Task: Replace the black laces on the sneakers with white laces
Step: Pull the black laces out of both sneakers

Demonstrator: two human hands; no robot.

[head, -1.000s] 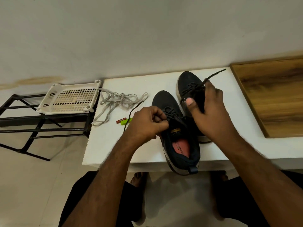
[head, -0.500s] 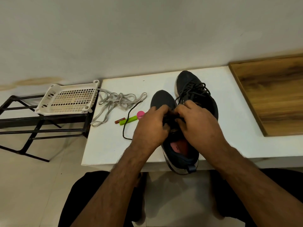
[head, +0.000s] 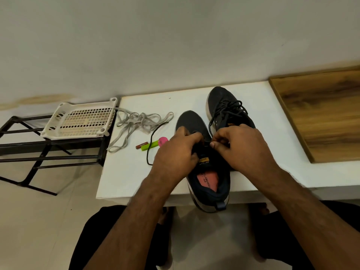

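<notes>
Both hands, left (head: 176, 152) and right (head: 241, 146), pinch the black lace (head: 206, 142) with curled fingers over the near sneaker (head: 209, 178) on the surface (head: 126, 172).

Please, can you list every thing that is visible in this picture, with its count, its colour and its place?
sneakers: 2, black, on the table; near one under the hands
black lace: 1 loose end, left of near sneaker
white laces: tangled bunch, greyish white, table's far left
marker: 1, green and pink, beside loose lace
small tube: 1, reddish brown, left of marker
table: 1, white
basket: 1, white, on rack
rack: 1, black
wooden board: 1, brown, right
left hand: pinching lace
right hand: pinching lace
</notes>
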